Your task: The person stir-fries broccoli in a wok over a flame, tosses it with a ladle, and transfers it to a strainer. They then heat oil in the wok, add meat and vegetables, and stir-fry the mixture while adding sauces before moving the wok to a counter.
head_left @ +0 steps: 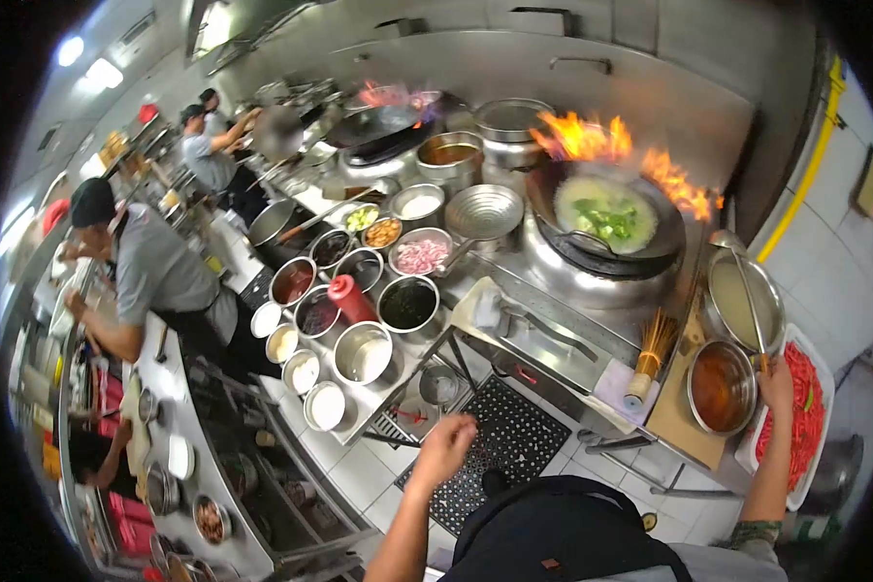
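Observation:
My right hand [776,382] is closed around the handle of a ladle [747,281]. The ladle lies across a steel pot of pale liquid [723,291], its bowl end at the pot's far rim. Just beside that hand is a steel bowl of reddish-brown sauce [718,388]. My left hand [446,448] hangs above the floor mat with its fingers curled in and nothing visible in them. Ahead, green vegetables [606,221] sit in bubbling pale liquid inside a wok [664,238], and tall flames [592,136] rise at its back and right rim.
Seasoning containers [409,303] and a red squeeze bottle [350,298] crowd the left counter. A bamboo brush [653,354] stands at the stove's front edge. A white tray of red strips [795,417] is at right. Another wok [398,121] flames further back. Co-workers [165,262] stand at left.

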### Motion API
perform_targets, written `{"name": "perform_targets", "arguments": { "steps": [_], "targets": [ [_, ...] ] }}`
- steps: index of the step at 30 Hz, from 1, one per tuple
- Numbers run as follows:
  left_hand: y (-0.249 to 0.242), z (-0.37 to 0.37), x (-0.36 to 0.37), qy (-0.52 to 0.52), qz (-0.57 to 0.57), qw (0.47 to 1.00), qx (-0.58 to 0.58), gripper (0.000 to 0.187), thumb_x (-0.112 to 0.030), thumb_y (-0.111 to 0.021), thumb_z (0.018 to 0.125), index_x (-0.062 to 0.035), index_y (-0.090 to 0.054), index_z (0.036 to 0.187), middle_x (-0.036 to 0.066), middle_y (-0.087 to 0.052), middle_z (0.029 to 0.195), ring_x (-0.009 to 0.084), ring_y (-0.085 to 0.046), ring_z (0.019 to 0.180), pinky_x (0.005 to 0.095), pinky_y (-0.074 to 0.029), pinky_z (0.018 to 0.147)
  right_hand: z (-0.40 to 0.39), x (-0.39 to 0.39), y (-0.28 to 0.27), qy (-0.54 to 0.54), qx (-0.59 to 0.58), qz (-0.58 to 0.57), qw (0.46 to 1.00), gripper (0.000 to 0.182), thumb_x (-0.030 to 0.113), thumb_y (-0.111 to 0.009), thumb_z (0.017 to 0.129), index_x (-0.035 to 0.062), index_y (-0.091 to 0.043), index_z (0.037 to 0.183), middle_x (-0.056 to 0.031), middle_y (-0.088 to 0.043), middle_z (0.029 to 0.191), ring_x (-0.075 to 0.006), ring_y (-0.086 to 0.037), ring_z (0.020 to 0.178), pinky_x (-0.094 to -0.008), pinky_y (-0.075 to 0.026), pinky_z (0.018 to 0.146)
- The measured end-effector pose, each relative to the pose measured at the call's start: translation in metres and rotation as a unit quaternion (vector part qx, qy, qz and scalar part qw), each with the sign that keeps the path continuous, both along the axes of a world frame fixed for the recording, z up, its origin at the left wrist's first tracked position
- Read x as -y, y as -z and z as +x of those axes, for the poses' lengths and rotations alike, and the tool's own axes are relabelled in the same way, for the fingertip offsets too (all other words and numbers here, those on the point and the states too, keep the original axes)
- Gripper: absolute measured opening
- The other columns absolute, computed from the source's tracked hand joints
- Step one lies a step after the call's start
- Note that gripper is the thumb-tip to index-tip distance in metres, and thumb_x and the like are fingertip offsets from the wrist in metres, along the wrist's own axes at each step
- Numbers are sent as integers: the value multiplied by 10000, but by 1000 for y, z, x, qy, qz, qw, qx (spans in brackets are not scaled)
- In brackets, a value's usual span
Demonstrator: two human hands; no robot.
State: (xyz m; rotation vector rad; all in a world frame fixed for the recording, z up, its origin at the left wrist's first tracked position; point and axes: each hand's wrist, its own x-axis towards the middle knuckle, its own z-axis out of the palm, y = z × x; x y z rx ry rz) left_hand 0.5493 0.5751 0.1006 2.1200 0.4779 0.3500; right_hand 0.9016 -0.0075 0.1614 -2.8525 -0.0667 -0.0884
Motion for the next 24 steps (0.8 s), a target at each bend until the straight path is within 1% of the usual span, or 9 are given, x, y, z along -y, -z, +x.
{"name": "perform_targets", "arguments": {
  "steps": [3,7,9,10,12,14,17,20,24],
  "targets": [
    [-24,77,-56,-3,-16,1000,14,337,-210,-643,940,34,-630,1171,186,-683,1058,283,-667,987,361,-516,865,11,6,23,78,28,-19,996,349,158,-642,817,-28,-531,1091,-304,-627,1079,-490,-596,1018,-510,-478,842],
    [45,185,-116,-56,-56,997,3,613,-380,-703,881,73,-560,1270,272,-627,1200,339,-635,1098,395,-490,936,22,-17,0,105,51,-31,993,295,139,-599,802,-38,-586,1039,-296,-649,992,-502,-612,948,-530,-482,797],
    [21,215,-113,-49,0,998,-36,793,-475,-723,842,116,-495,1320,321,-589,1246,393,-596,1167,427,-469,979,6,-45,-30,121,73,-10,990,288,159,-592,802,-35,-611,1014,-292,-646,1000,-495,-613,938,-528,-482,800],
    [38,233,-122,-49,24,996,-73,847,-507,-745,810,128,-493,1311,333,-582,1248,404,-592,1168,429,-466,983,4,-52,-37,126,82,2,989,287,169,-588,802,-34,-623,1002,-290,-645,1003,-491,-614,933,-527,-481,802],
    [51,251,-126,-40,7,994,-105,878,-532,-775,766,155,-525,1251,334,-606,1197,396,-617,1116,425,-487,937,-8,-23,-9,86,56,94,990,320,123,-607,824,3,-603,1120,-239,-652,980,-424,-636,844,-477,-497,769],
    [78,261,-135,18,61,997,-48,832,-514,-802,744,153,-562,1181,309,-639,1123,368,-641,1047,413,-502,892,-25,-43,-31,74,-49,270,959,370,92,-625,840,21,-584,1201,-203,-652,970,-368,-636,813,-441,-500,758],
    [66,269,-127,43,83,995,-38,744,-467,-840,719,130,-608,1097,259,-686,1021,321,-670,966,397,-521,842,-36,-139,-126,110,-100,324,934,468,65,-655,863,35,-532,1314,-178,-649,979,-309,-629,841,-394,-496,773],
    [49,278,-113,49,51,996,-49,626,-358,-840,736,100,-622,1103,221,-702,1022,293,-682,941,387,-527,834,-6,-134,-118,-42,-70,166,983,509,102,-680,874,47,-518,1353,-196,-652,1007,-310,-632,875,-379,-494,814],
    [52,291,-114,16,51,997,-63,513,-253,-825,746,76,-619,1080,201,-704,1006,292,-682,922,390,-528,821,35,-165,-119,-175,-119,112,971,527,176,-682,882,72,-515,1371,-219,-657,1110,-359,-646,991,-410,-496,885]
  ]
}}
